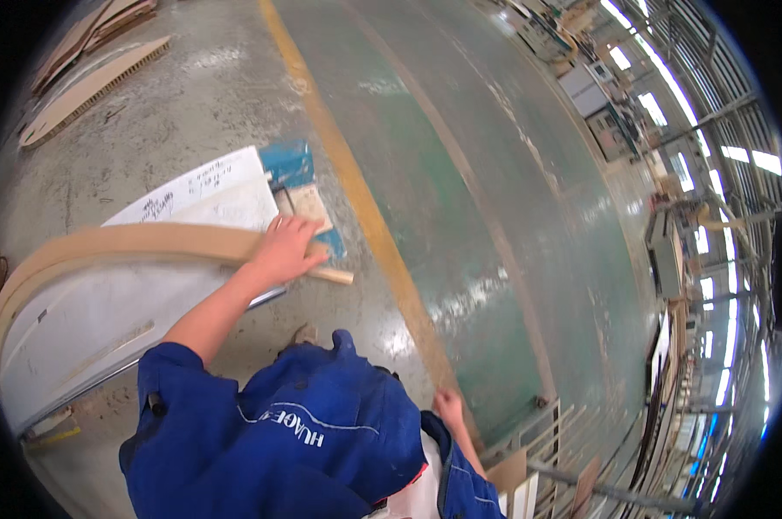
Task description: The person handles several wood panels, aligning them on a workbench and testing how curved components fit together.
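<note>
A long, curved tan board (140, 238), bent like an arch strip, lies over a white-topped work surface (105, 298) on my left. My left hand (287, 249) is closed over its near right end, fingers across the top and thumb toward the lower edge. A narrow strip of wood (332, 275) sticks out beyond that hand. Under the board lie white sheets with handwriting (205, 192). My right hand (449, 406) hangs low beside my body, away from the board, its fingers curled. Nothing shows in it.
Blue material (289, 163) and a small pale block (309, 206) are at the surface's end. A yellow floor line (356, 195) runs past. Curved panels (97, 86) lie at far left. A metal rack with boards (529, 467) stands at lower right; machines (611, 130) line the far right.
</note>
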The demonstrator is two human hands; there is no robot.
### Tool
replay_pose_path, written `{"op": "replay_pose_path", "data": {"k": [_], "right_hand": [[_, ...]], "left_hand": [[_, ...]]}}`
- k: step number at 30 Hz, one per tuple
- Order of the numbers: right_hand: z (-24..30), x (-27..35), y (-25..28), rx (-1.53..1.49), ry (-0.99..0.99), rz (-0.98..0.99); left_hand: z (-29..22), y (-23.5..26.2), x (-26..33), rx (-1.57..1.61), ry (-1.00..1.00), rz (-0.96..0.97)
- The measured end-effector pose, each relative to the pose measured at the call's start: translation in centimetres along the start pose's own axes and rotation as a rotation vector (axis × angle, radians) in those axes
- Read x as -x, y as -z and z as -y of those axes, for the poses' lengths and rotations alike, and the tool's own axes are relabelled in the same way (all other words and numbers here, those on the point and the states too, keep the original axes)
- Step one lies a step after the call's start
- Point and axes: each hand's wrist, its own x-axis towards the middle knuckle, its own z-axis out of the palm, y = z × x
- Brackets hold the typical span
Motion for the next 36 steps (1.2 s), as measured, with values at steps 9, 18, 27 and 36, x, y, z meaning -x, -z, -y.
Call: {"op": "replay_pose_path", "data": {"k": [9,18,27,36], "right_hand": [[-10.5,-19.7,8.5,0.243,-0.201,0.22],[9.8,-60.0,19.0,-0.026,0.139,0.326],[55.1,-68.9,11.5,0.117,0.714,0.565],[56.3,-84.1,8.7,0.71,0.569,0.663]], "left_hand": [[-1.2,-0.2,-4.9,-0.128,0.421,0.497],[-1.9,-1.7,-7.1,0.084,0.816,0.136],[3.4,-0.9,-17.4,0.172,0.898,-0.02],[16.2,-1.2,-29.5,0.107,0.958,-0.115]]}}
